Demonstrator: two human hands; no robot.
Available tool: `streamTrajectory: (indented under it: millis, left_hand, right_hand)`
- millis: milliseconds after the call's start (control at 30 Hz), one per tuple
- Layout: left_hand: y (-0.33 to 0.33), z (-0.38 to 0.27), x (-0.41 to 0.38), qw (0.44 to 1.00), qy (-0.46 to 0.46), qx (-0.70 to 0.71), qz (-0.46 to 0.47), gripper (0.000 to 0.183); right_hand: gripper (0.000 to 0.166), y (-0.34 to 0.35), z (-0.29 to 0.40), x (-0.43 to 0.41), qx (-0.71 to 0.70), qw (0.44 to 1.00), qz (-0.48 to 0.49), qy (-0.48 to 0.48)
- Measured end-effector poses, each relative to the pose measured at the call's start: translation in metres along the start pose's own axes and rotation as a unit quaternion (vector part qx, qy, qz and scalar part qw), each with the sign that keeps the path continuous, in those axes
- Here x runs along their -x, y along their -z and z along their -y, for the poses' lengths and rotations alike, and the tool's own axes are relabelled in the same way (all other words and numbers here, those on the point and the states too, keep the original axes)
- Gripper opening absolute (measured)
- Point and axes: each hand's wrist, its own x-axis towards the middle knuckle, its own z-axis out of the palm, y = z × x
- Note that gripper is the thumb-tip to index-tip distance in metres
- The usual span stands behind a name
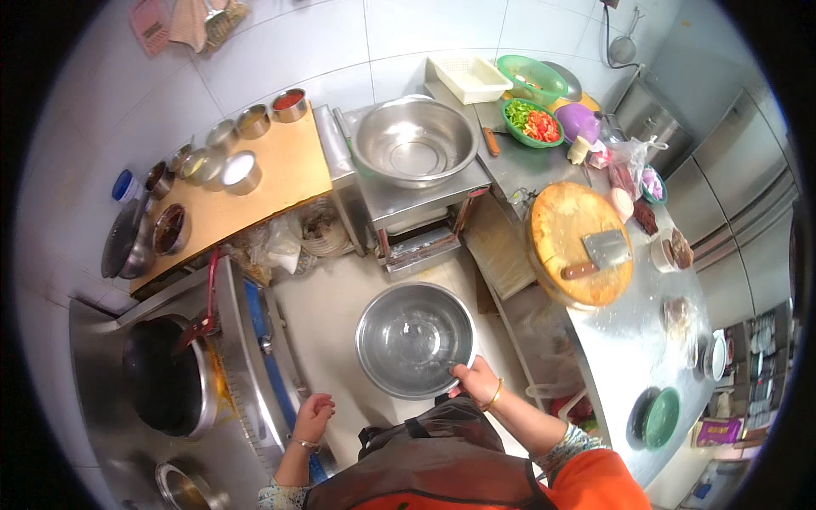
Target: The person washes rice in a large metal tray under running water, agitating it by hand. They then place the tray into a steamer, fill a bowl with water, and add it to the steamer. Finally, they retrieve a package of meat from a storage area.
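Note:
My right hand (477,382) grips the near right rim of a stainless steel bowl (408,382), thumb over the inside edge. Something clear and shiny lies in the bowl's bottom; whether it is water cannot be told. The bowl hangs in front of my dark apron (421,452), over the tiled floor. My left hand (312,415) is apart from it on the left, empty, with loosely curled fingers. Beside that hand runs the blue-edged front of the stove (264,408), where a large black wok (162,376) sits with a red-handled ladle (203,325) across its rim.
A steel basin (414,153) stands on a metal stand ahead. Seasoning pots, including one of white powder (240,171), line the wooden shelf (287,172). On the right steel counter (612,344), a cleaver (602,252) lies on a round chopping block (554,223), near a green bowl of chopped peppers (532,124).

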Motion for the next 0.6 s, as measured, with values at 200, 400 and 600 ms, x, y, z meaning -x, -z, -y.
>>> streamTrajectory:
  millis: [200, 400, 600]
  left_hand:
    - [-0.118, -0.009, -0.088, 0.995, 0.064, 0.03, 0.074, 0.022]
    - [-0.176, -0.011, -0.204, 0.991, 0.04, -0.006, 0.126, 0.019]
    - [-0.222, 0.052, -0.397, 0.923, -0.276, -0.255, 0.081, 0.017]
  right_hand:
    - [0.024, 0.088, 0.031, -0.061, -0.012, 1.0, -0.003, -0.01]
    - [0.02, 0.135, 0.044, -0.134, -0.044, 0.999, -0.024, 0.004]
    - [0.019, 0.167, 0.005, -0.232, -0.096, 0.994, -0.044, 0.034]
